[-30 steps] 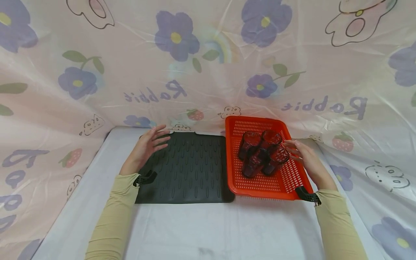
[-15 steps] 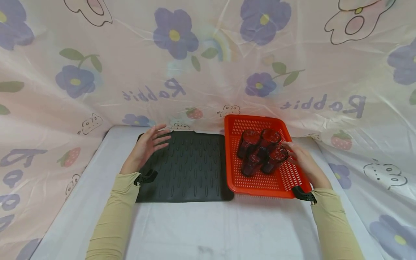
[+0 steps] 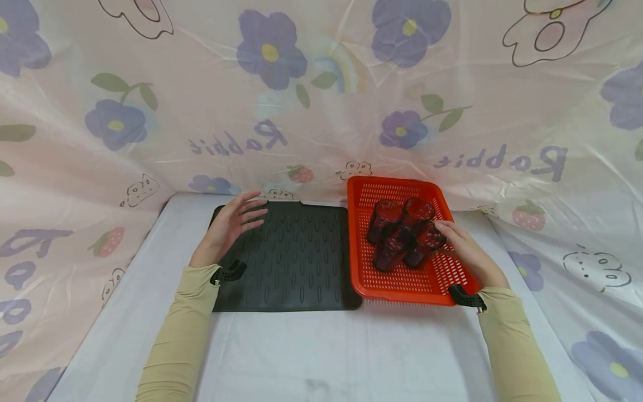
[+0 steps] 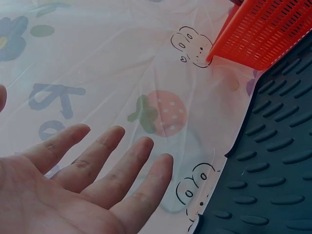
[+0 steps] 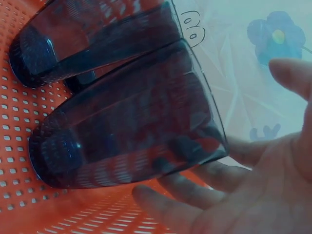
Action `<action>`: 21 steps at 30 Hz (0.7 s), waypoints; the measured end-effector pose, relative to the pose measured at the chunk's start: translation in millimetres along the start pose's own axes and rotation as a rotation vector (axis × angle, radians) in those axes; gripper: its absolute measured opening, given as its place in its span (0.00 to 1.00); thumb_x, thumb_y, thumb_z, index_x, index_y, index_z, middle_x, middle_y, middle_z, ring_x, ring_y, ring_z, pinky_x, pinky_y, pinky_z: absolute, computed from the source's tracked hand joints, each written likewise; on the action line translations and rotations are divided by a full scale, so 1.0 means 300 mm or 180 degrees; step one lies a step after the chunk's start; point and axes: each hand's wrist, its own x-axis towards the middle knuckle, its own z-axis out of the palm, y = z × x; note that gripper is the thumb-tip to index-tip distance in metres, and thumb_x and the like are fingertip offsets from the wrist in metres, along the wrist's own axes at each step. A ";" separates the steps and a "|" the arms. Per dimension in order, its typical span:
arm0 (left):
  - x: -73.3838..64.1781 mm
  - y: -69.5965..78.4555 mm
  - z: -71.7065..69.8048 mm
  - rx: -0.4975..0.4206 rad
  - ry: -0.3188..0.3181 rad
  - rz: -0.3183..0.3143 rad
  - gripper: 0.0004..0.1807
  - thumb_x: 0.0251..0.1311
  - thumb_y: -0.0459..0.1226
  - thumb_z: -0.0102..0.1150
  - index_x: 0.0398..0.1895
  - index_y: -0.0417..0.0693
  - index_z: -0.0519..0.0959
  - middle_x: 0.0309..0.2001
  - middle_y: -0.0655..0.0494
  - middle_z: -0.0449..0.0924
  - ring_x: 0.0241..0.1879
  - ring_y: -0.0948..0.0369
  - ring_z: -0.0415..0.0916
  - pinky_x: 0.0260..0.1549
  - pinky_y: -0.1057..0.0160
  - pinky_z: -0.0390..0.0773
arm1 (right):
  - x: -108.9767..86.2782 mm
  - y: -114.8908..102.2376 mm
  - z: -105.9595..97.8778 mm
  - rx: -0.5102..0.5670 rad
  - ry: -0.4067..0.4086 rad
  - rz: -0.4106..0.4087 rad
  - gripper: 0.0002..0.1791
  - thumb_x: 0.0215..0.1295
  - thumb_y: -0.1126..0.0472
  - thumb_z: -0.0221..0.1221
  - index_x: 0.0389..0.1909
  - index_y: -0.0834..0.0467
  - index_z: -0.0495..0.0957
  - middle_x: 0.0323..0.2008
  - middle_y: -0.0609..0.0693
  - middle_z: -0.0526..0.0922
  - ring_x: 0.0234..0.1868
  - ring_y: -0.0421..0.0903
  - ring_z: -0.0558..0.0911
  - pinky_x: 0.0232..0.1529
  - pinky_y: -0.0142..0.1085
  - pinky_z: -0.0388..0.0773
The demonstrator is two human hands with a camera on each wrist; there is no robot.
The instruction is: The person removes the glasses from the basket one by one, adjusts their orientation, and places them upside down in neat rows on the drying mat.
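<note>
Several dark, see-through drinking glasses (image 3: 389,240) stand close together in a red plastic basket (image 3: 354,240). My right hand (image 3: 464,248) reaches over the basket's right side to the nearest glass (image 5: 126,122). In the right wrist view its fingers (image 5: 187,192) lie along the far side of that glass near the rim, partly seen through it. The thumb stands apart from the glass. My left hand (image 3: 228,226) hovers over the left edge of a black ridged mat (image 3: 291,262), palm turned inward, fingers spread and holding nothing.
Mat and basket sit side by side on a white-covered table (image 3: 321,352). Behind them hangs a printed curtain (image 3: 326,128) with flowers and rabbits, which also closes in both sides. Each wrist carries a black camera strap (image 3: 228,272).
My right hand has moved left and inward over the basket rim, its fingers coming to the nearest glass. My left hand has hardly moved. The glasses stay in place.
</note>
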 end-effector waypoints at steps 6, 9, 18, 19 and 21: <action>0.004 0.001 0.007 -0.0035 0.0020 -0.0037 0.30 0.75 0.52 0.32 0.73 0.45 0.56 0.69 0.37 0.57 0.66 0.41 0.57 0.63 0.43 0.61 | 0.006 0.000 -0.006 -0.0083 -0.0109 0.0126 0.39 0.75 0.43 0.43 0.71 0.68 0.46 0.68 0.66 0.52 0.68 0.62 0.55 0.65 0.57 0.59; 0.006 -0.002 0.007 -0.0057 0.0011 -0.0054 0.30 0.76 0.51 0.31 0.73 0.45 0.56 0.70 0.34 0.54 0.66 0.41 0.57 0.63 0.43 0.60 | 0.011 0.008 -0.008 -0.0350 -0.0094 0.0134 0.40 0.71 0.48 0.53 0.72 0.65 0.47 0.67 0.65 0.58 0.64 0.59 0.63 0.59 0.38 0.70; 0.013 -0.005 0.015 -0.0094 -0.0006 -0.0071 0.30 0.76 0.51 0.31 0.73 0.43 0.56 0.69 0.34 0.55 0.66 0.39 0.56 0.63 0.42 0.60 | 0.016 0.023 -0.001 -0.0296 -0.0179 -0.0088 0.47 0.61 0.65 0.65 0.71 0.67 0.43 0.63 0.72 0.62 0.53 0.42 0.74 0.47 0.25 0.74; 0.014 -0.006 0.016 -0.0090 -0.0006 -0.0072 0.31 0.76 0.51 0.31 0.73 0.43 0.56 0.69 0.34 0.55 0.66 0.39 0.56 0.63 0.42 0.60 | 0.016 0.023 0.000 -0.0279 -0.0182 -0.0112 0.47 0.60 0.66 0.65 0.70 0.68 0.43 0.62 0.72 0.62 0.52 0.40 0.75 0.47 0.25 0.74; 0.014 -0.006 0.019 -0.0076 0.0000 -0.0070 0.31 0.75 0.52 0.32 0.73 0.43 0.56 0.69 0.35 0.55 0.66 0.40 0.57 0.63 0.42 0.59 | 0.018 0.022 0.001 -0.0273 -0.0179 -0.0148 0.46 0.60 0.67 0.65 0.70 0.68 0.44 0.62 0.72 0.63 0.52 0.38 0.74 0.47 0.24 0.74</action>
